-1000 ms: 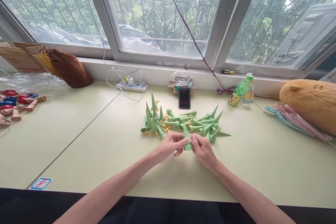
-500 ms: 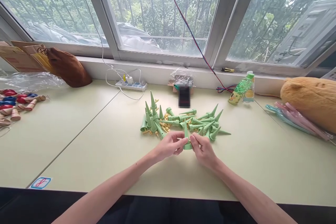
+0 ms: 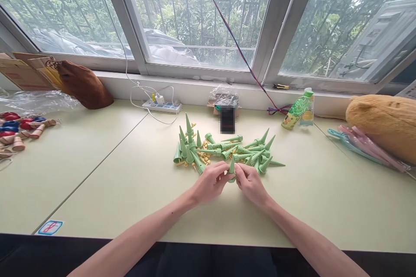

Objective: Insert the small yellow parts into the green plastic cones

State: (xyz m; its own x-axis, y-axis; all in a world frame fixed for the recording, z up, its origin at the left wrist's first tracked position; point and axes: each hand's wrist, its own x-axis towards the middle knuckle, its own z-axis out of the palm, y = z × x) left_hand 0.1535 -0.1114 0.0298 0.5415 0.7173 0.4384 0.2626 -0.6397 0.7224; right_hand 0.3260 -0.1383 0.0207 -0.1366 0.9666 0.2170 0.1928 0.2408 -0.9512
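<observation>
My left hand (image 3: 212, 182) is closed on a green plant watering spike (image 3: 232, 166), thumb and fingers round its collared base, its pointed end up. From the other side, my right hand (image 3: 252, 183) pinches at the spike near its base; anything small between those fingertips is hidden. Just beyond both hands lies a heap of similar green spikes (image 3: 256, 156), some standing on their collars and others on their sides. Small yellow plastic valves (image 3: 204, 156) are scattered among them, mostly towards the left of the heap.
A power strip (image 3: 162, 106), a dark pixelated object (image 3: 227, 119) and a green-capped bottle (image 3: 297, 109) stand along the window side of the table (image 3: 130, 199). Wooden toys (image 3: 19, 132) lie far left. A tan plush (image 3: 383, 123) sits at the right.
The spike in my left hand has tilted, so its tip shows lower and slightly further right. My left fingers have shifted round its base; the right hand stays close against it.
</observation>
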